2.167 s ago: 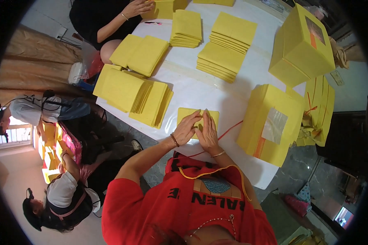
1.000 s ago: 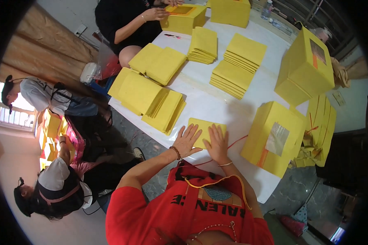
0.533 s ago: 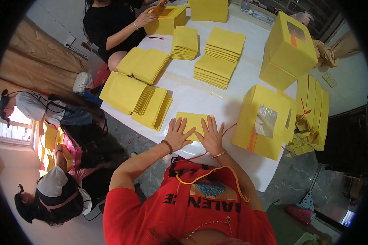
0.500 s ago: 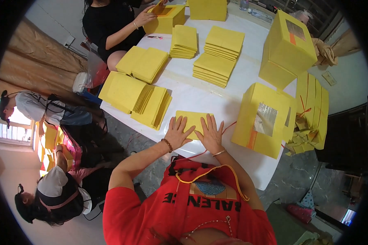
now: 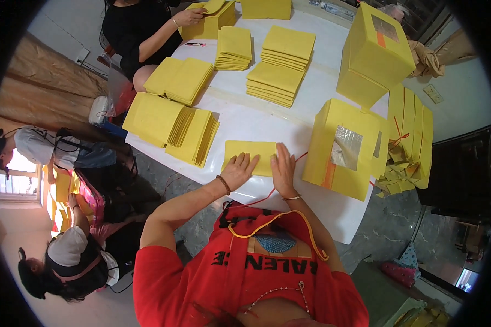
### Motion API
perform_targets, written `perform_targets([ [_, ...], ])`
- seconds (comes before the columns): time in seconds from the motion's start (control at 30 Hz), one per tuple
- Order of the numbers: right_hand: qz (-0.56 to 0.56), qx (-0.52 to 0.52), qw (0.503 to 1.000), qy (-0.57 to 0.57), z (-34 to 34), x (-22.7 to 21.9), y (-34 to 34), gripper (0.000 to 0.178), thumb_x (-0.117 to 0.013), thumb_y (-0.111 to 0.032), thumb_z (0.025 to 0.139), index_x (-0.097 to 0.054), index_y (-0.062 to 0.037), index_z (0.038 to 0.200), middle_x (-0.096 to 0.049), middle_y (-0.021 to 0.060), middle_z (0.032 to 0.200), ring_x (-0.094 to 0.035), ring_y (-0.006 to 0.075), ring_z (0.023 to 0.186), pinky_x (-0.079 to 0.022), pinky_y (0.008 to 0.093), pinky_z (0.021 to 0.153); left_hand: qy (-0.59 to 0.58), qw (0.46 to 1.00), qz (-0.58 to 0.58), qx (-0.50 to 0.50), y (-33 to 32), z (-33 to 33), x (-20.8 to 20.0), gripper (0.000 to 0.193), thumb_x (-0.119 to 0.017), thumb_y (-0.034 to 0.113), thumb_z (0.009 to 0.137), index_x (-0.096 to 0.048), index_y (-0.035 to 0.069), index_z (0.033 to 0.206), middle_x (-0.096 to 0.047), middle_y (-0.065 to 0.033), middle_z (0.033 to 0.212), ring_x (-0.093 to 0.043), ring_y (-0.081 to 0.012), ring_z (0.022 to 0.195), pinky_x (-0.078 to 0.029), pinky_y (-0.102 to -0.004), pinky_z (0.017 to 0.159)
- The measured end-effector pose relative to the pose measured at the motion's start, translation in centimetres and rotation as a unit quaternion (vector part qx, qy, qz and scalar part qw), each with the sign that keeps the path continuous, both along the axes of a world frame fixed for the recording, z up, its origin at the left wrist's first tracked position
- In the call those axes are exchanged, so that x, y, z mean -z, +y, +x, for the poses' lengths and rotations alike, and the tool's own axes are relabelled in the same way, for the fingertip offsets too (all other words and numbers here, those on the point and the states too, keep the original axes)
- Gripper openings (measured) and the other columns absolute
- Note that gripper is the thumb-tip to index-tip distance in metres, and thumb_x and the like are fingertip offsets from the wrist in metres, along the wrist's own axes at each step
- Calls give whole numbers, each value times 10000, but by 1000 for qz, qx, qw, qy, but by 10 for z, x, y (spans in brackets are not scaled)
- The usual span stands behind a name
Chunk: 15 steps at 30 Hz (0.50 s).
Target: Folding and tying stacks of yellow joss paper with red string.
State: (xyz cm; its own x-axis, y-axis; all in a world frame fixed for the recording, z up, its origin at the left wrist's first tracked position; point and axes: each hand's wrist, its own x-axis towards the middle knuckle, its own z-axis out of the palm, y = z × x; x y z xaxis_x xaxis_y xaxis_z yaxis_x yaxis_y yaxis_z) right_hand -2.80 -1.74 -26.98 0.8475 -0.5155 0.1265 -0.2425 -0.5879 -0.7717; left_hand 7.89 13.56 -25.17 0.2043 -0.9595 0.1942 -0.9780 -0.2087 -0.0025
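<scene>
A flat, folded yellow paper piece (image 5: 250, 149) lies on the white table near its front edge. My left hand (image 5: 237, 171) rests on its lower middle, fingers laid flat and pointing away. Along the paper's right edge, my right hand (image 5: 282, 170) stands with stretched fingers, touching that side. Neither hand grips anything. A red cord (image 5: 265, 199) runs past my right wrist over the table edge.
Yellow folded stacks lie at left (image 5: 172, 122) and farther back (image 5: 281, 65). Right of my hands stand a windowed yellow box (image 5: 316, 147) and a taller one (image 5: 365, 60). A tied yellow bundle (image 5: 412, 125) is beyond. Across the table, a co-worker's hand (image 5: 191, 16) handles yellow paper.
My right hand has shifted from the paper's top to its right edge. My left hand has drawn back slightly toward me. The co-worker's piece has tipped flatter over the far box.
</scene>
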Motion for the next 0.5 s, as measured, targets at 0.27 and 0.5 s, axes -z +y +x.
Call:
perform_targets([
  [0.27,1,82,995,-60,-6,9,1,459,-403,-225,898,-332,-41,1312,-406,163,1307,-353,292,1227,-157,439,1049,276,959,-47,-53,-30,73,-85,448,-500,16,734,-518,55,1180,-603,-179,1004,-584,-325,902,-486,-384,756],
  [0.5,-80,37,995,-49,-7,0,1,334,-459,-195,881,-481,-46,1179,-542,104,1154,-452,242,1150,-202,446,1014,75,966,-233,88,-162,154,-114,488,-450,-56,716,-521,90,1177,-590,-143,1078,-565,-287,992,-452,-373,837],
])
